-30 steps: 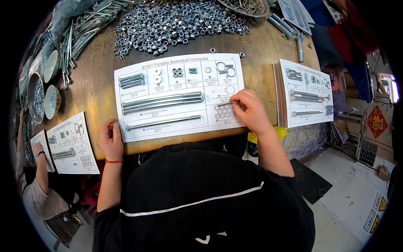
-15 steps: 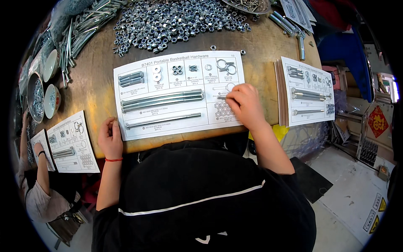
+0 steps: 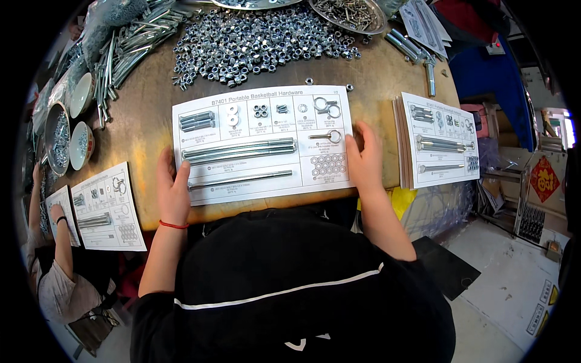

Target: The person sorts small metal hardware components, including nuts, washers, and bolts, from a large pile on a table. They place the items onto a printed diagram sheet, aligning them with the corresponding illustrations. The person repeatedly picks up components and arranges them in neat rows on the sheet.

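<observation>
A white printed hardware card (image 3: 242,192) lies before me at the front of the table. My left hand (image 3: 173,187) grips its left edge, with the thumb on top near the bolt heads. My right hand (image 3: 364,158) takes its right edge. On the card are short bolts (image 3: 198,121), washers (image 3: 233,115), small nuts (image 3: 260,111), screws (image 3: 281,109), a lock washer (image 3: 303,108), ring pins (image 3: 327,107), a single ring pin (image 3: 327,137), long bolts (image 3: 242,150) and one more long bolt (image 3: 242,178). The lower-right cell shows a cluster of hexagon nut outlines.
Beyond the card lies a heap of lock nuts (image 3: 260,45), with loose long bolts (image 3: 136,51) to its left. A screw tray (image 3: 351,17) and thick bolts (image 3: 430,78) are back right. Stacked cards (image 3: 445,154) stand right. Bowls (image 3: 82,145) and a co-worker's hand (image 3: 57,213) are left.
My right hand has left the cell with the single ring pin and moved to the card's right edge. The ring pin now shows uncovered. The card has shifted slightly right and down.
</observation>
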Action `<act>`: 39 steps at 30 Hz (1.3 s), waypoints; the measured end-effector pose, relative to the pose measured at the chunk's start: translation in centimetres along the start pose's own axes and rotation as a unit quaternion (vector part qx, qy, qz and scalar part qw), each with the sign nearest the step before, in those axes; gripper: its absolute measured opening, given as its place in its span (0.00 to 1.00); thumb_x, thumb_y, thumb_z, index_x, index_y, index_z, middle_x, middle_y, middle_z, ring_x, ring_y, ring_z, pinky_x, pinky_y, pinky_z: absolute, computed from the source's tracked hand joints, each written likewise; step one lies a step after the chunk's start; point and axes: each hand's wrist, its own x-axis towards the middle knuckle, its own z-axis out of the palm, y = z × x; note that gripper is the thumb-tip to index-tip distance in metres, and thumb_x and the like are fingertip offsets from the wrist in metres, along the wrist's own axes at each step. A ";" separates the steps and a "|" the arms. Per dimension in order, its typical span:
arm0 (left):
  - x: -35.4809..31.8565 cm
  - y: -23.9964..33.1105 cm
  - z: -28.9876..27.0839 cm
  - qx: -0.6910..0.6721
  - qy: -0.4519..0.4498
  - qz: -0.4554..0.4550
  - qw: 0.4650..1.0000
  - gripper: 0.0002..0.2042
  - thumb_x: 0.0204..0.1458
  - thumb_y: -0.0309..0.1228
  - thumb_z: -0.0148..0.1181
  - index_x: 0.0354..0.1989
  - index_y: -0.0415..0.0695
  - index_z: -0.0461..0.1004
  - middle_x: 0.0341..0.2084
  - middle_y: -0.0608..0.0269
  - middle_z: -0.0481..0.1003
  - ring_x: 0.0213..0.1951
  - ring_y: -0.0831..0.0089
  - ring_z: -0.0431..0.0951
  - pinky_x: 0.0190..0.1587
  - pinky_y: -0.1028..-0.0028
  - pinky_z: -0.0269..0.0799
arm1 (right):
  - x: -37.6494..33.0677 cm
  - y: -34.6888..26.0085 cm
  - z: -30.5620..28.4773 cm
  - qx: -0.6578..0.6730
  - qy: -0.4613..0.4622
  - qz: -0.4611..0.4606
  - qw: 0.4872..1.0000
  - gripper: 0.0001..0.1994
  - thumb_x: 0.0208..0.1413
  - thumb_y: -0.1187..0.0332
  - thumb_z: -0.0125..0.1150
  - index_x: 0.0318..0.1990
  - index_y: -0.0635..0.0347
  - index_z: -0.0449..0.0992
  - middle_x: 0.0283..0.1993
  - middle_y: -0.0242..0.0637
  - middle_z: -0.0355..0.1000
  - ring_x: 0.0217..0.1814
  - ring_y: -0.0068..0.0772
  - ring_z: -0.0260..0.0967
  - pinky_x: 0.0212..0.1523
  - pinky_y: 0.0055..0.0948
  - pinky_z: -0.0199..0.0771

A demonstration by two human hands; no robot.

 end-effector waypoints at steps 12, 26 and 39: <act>0.8 2.1 0.3 -0.064 -0.030 -0.069 0.995 0.26 0.58 0.24 0.54 0.65 0.35 0.59 0.61 0.50 0.63 0.62 0.63 0.64 0.65 0.66 0.58 | -5.3 -0.1 -0.8 0.139 0.004 0.198 0.970 0.23 0.56 0.74 0.62 0.59 0.65 0.68 0.49 0.40 0.70 0.46 0.29 0.67 0.46 0.28 0.69; 12.6 10.8 25.3 0.390 -0.168 0.138 0.895 0.36 0.46 0.40 0.70 0.61 0.35 0.64 0.52 0.42 0.71 0.53 0.49 0.74 0.55 0.63 0.73 | 18.4 4.3 4.2 -0.131 0.044 0.098 0.986 0.22 0.48 0.69 0.68 0.52 0.62 0.73 0.51 0.50 0.69 0.54 0.54 0.69 0.54 0.45 0.72; 14.5 7.7 24.5 0.340 -0.188 0.219 0.895 0.13 0.49 0.36 0.68 0.35 0.38 0.80 0.32 0.52 0.79 0.37 0.55 0.79 0.42 0.63 0.75 | 15.4 4.1 4.1 0.017 -0.059 0.025 0.998 0.09 0.46 0.74 0.69 0.37 0.62 0.79 0.39 0.43 0.72 0.42 0.47 0.72 0.42 0.38 0.73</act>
